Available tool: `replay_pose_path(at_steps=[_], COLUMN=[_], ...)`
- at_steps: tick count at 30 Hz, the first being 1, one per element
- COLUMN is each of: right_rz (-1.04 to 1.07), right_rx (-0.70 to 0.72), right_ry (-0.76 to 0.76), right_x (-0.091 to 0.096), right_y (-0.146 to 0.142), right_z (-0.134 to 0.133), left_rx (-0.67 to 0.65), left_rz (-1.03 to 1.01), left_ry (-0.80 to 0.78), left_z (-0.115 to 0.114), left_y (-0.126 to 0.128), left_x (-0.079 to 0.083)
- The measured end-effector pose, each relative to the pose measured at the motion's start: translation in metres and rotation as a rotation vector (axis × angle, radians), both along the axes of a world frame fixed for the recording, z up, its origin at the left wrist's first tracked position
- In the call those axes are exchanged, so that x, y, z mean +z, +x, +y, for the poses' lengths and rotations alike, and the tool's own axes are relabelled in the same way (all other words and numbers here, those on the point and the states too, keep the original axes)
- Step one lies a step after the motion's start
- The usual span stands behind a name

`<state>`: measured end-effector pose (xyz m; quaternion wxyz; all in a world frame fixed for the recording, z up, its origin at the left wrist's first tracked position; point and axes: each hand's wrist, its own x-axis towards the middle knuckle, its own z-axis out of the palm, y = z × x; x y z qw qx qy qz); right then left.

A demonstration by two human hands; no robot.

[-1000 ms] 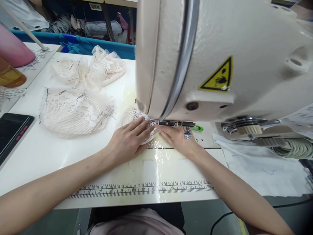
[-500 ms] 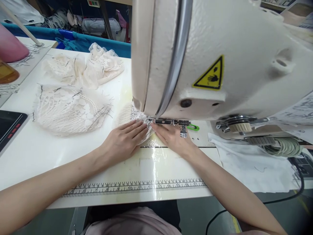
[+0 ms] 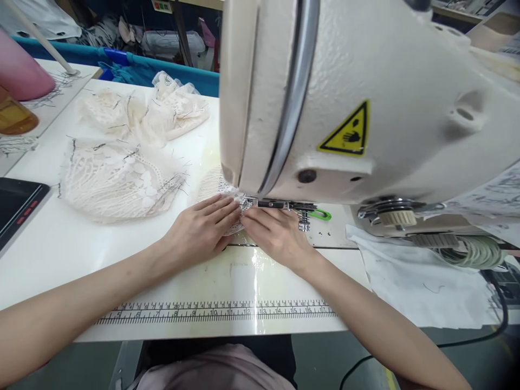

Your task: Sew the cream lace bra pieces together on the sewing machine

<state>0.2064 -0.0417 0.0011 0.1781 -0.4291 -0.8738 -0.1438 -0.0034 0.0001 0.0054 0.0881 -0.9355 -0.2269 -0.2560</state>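
Note:
A small cream lace piece [image 3: 221,189] lies on the white table under the head of a big cream sewing machine [image 3: 365,97]. My left hand [image 3: 201,230] lies flat on the lace, fingers stretched towards the presser foot [image 3: 280,205]. My right hand [image 3: 274,233] rests flat beside it, fingers pointing left and pressing the lace's near edge just in front of the foot. The fingertips of both hands almost meet. The needle itself is hidden by the machine head.
A larger lace piece [image 3: 114,181] and a crumpled lace heap [image 3: 146,111] lie at the left and back. A dark phone [image 3: 16,203] sits at the left edge. A printed ruler [image 3: 215,312] runs along the table's front. White cloth [image 3: 422,276] lies at the right.
My right hand has slid a little to the left, closer to my left hand. The lace under the foot has shifted slightly; the view has moved a bit.

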Motion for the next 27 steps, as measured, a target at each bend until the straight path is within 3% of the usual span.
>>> replay_pose_path(at_steps=[20,27], right_rz=[0.174,0.15], right_rx=[0.121,0.094], right_ry=[0.059,0.031], right_x=[0.0009,-0.0003], right_y=[-0.0036,-0.0023], right_z=[0.0043,0.0029], left_rx=[0.009,0.02], left_rz=[-0.003,0.002], left_ry=[-0.073,-0.077], left_z=[-0.0007,-0.0009], left_y=[-0.0039,-0.0029], left_x=[-0.0035,-0.003])
